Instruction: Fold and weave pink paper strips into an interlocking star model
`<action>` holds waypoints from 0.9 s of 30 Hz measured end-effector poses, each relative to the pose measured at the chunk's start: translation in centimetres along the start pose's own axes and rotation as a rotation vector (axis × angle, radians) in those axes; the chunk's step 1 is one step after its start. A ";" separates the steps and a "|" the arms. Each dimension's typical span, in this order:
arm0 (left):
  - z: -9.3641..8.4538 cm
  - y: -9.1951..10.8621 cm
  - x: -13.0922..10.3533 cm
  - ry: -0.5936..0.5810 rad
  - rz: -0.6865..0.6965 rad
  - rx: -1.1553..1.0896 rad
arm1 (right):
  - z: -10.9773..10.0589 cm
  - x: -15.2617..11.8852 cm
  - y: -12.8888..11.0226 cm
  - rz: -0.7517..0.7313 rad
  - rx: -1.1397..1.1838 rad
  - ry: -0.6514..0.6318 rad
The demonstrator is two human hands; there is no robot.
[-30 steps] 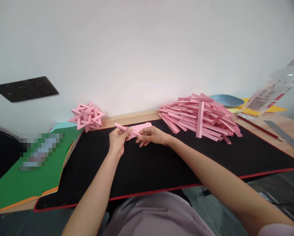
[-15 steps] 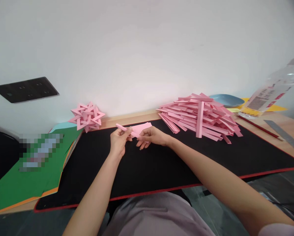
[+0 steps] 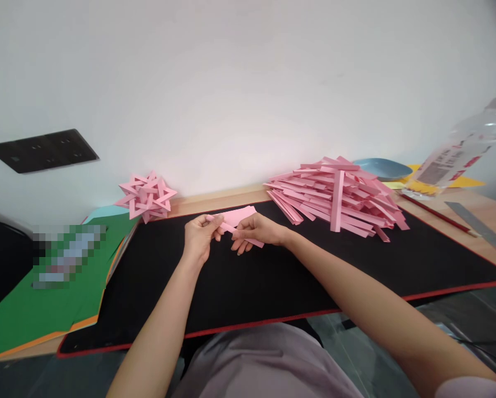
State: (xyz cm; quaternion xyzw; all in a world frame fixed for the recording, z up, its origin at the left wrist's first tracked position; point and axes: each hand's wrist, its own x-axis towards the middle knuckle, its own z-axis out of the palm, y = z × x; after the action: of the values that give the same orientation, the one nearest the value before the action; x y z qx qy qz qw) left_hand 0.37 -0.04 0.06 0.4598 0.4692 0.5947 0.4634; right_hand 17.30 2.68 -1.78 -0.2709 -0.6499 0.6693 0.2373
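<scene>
Between my two hands is a narrow folded pink paper strip (image 3: 228, 227), slanting down to the right above the black mat. My left hand (image 3: 199, 235) pinches its left end between thumb and fingers. Closer to the other end, my right hand (image 3: 254, 231) grips it with thumb and forefinger, the remaining fingers curled beneath; the tip sticks out past them. Just behind the strip, flat pink paper (image 3: 240, 215) lies at the mat's far edge, partly covered by my hands.
A heap of folded pink strips (image 3: 339, 193) lies right. At left are a pink paper star (image 3: 147, 196) and green paper sheets (image 3: 72, 298). A blue dish (image 3: 383, 168), clear bottle (image 3: 450, 149), red pencil (image 3: 436, 213) and ruler (image 3: 480, 228) are far right on the black mat's (image 3: 289, 287) side.
The strip has shifted right and down through my fingers: less of it shows beyond my left hand, and its end now pokes out past my right fingers.
</scene>
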 end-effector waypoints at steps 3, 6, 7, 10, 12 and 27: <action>-0.3 0.1 0.4 0.119 0.041 -0.023 | 0.0 0.0 0.0 0.004 -0.008 -0.003; -0.5 0.1 0.7 0.210 0.081 -0.028 | 0.0 0.1 0.1 0.020 -0.008 0.011; -0.6 0.1 0.8 0.236 0.102 -0.027 | 0.0 0.1 0.1 0.026 -0.004 0.015; -0.8 0.1 1.0 0.325 0.172 -0.033 | -0.1 0.3 0.3 0.036 0.008 0.032; -0.9 0.2 1.1 0.388 0.195 -0.050 | -0.2 0.5 0.4 0.040 0.007 0.063; -1.6 0.2 1.9 0.610 0.031 -0.336 | -0.5 0.6 0.4 -0.027 -0.029 0.202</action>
State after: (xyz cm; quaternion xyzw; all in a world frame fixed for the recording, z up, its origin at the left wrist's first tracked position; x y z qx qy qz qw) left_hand -1.56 1.60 0.23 0.1856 0.4746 0.7807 0.3618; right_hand 17.22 3.41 -2.17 -0.3315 -0.6358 0.6260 0.3066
